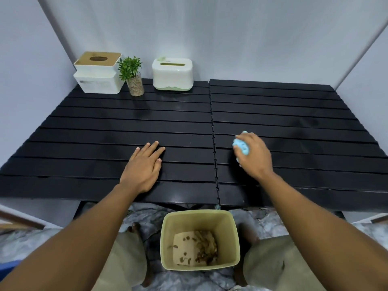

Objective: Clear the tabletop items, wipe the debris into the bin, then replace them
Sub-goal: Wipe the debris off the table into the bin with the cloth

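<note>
Our right hand (pixel 253 156) grasps a crumpled blue cloth (pixel 241 146) on the black slatted tabletop (pixel 105 131); our left hand (pixel 142 166) lies flat, released, holding nothing.

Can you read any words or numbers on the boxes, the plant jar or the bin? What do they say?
No text can be read.
White rectangular box with a light wooden lid: a label on its front, too blurred to read.
White and pale green plastic box, glass plant jar, olive plastic bin: no writing visible.
</note>
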### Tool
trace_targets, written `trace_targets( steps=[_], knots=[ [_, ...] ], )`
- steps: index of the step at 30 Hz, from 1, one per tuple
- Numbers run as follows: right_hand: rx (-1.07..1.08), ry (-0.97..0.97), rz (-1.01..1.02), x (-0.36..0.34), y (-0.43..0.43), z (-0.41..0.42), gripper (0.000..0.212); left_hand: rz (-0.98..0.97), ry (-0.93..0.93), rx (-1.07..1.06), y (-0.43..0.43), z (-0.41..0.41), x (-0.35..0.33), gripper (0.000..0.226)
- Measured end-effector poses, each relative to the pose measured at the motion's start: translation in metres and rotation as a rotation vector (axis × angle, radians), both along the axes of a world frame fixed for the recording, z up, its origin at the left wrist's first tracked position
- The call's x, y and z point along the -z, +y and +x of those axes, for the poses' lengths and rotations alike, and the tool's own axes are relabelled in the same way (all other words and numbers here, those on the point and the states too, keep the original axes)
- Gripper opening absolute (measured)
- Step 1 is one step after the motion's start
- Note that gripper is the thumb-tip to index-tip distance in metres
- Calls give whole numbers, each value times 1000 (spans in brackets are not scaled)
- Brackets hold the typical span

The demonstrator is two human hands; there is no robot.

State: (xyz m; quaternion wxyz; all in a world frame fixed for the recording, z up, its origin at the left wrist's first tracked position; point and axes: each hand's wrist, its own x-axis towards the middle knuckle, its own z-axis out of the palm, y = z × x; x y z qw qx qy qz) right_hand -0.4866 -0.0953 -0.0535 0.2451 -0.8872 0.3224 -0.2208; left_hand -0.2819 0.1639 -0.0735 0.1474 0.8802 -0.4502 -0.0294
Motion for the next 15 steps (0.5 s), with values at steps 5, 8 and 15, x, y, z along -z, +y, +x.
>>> trace_targets(
  steps=[5,8,15],
  knots=[
    [-167,102,-94,12,28,14,33,11,-9,-3,-1,2,3,48],
    [-410,91,-116,9,83,22,32,16,-5,-6,-1,3,3,55],
    [-586,-5,160,-8,122,7,34,29,-4,1,1,1,0,59]
  ],
)
